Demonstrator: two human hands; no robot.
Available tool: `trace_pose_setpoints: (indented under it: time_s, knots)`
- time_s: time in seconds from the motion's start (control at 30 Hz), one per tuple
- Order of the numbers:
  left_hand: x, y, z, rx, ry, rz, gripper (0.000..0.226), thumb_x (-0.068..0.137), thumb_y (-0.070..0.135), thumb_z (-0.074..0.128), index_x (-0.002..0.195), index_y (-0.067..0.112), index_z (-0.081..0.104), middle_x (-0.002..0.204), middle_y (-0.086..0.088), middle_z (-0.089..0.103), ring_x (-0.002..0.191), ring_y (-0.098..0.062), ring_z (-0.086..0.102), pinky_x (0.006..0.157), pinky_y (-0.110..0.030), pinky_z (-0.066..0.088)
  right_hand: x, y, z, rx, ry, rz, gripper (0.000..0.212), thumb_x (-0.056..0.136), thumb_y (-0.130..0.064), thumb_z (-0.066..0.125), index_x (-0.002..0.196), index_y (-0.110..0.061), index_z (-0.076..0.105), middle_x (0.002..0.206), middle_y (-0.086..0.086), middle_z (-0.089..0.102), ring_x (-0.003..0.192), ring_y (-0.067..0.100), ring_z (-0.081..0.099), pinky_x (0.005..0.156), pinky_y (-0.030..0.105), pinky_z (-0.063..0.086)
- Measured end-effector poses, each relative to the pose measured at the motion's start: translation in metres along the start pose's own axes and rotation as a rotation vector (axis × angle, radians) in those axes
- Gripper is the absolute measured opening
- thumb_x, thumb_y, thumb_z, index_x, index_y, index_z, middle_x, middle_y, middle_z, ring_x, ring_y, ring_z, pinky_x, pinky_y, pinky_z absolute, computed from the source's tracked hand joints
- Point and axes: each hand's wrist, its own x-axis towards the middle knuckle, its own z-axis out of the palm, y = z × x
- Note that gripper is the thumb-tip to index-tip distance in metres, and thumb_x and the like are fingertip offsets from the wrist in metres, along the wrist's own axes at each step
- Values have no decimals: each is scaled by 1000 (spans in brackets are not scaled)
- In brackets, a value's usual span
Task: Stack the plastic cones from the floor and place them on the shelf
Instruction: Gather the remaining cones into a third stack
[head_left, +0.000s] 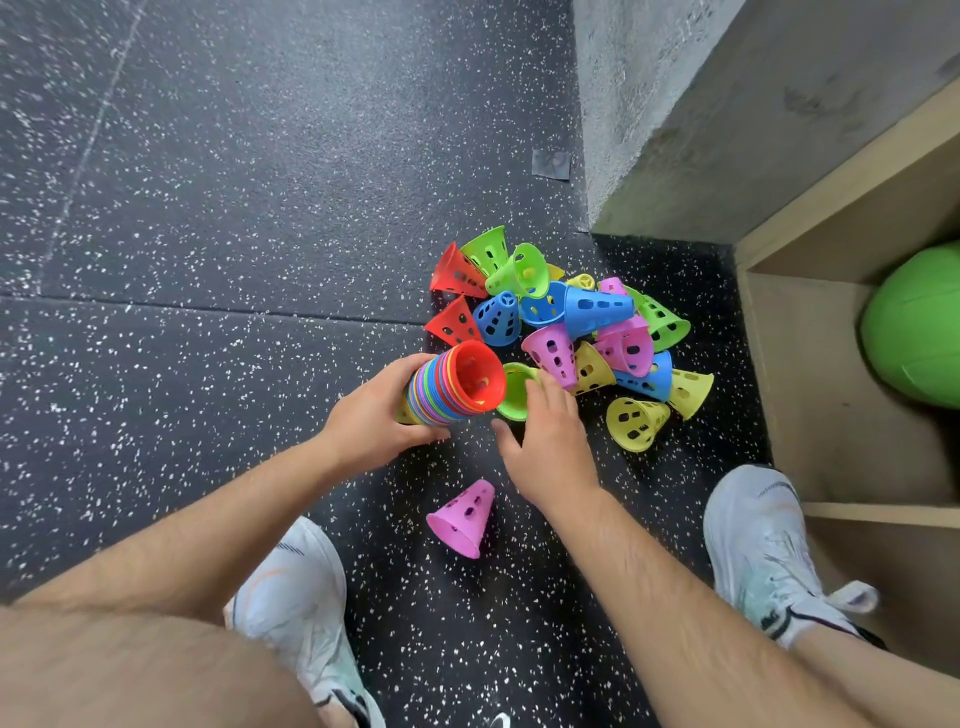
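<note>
Stacking is under way beside the wooden shelf (831, 395), whose compartment holds only a green ball (914, 332). A loose pile of cones (576, 322) lies on the floor. The left hand (374, 421) wraps around the nested stack (452, 384); the right hand (550, 441), fingers spread, reaches the green cone (511, 397). Next, slot it in.

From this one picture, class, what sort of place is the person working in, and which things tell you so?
Probably a gym or sports hall: speckled black rubber floor, a heap of perforated plastic training cones, and a large green exercise ball stored in a wooden shelf.
</note>
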Motion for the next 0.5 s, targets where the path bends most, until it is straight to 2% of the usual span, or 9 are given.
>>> trace_pose_setpoints:
  time_s: [0.1, 0.17, 0.3, 0.37, 0.43, 0.5]
  knots:
    - [0, 1, 0, 4, 1, -5, 86, 71, 43, 91, 140, 54, 42, 134, 33, 55, 121, 2, 55, 107, -36, 45, -2, 5, -3, 115, 108, 12, 78, 85, -47, 73, 143, -7, 41, 148, 6, 38, 140, 21, 33, 118, 39, 32]
    - [0, 2, 0, 7, -1, -5, 86, 71, 43, 91, 140, 53, 42, 134, 32, 55, 120, 2, 56, 107, -36, 45, -3, 6, -6, 175, 177, 28, 77, 80, -45, 78, 138, -6, 45, 138, 6, 43, 131, 20, 40, 113, 33, 36]
    - [0, 1, 0, -9, 2, -12, 85, 69, 46, 91, 138, 55, 42, 131, 32, 57, 118, 1, 58, 106, -38, 46, -5, 4, -15, 206, 305, 29, 66, 85, -51, 72, 127, -5, 51, 122, 5, 49, 115, 20, 48, 99, 32, 44]
    - [0, 1, 0, -29, 7, -12, 85, 69, 46, 91, 138, 55, 43, 129, 32, 59, 117, 2, 59, 106, -38, 47, -5, 4, -20, 230, 343, 37, 71, 85, -55, 69, 130, -5, 47, 124, 7, 50, 116, 22, 48, 98, 31, 42]
    - [0, 1, 0, -44, 12, -19, 84, 69, 44, 92, 138, 54, 44, 128, 31, 60, 116, 2, 60, 105, -37, 47, -4, 5, -27, 277, 340, 62, 82, 86, -60, 62, 142, -5, 38, 139, 10, 46, 130, 23, 42, 107, 31, 37]
    - [0, 2, 0, -46, 15, -18, 81, 70, 42, 91, 136, 56, 45, 128, 30, 60, 116, 2, 60, 104, -36, 47, -2, 4, -34, 353, 352, 100, 90, 87, -68, 47, 150, -6, 31, 151, 11, 39, 141, 21, 35, 113, 27, 28]
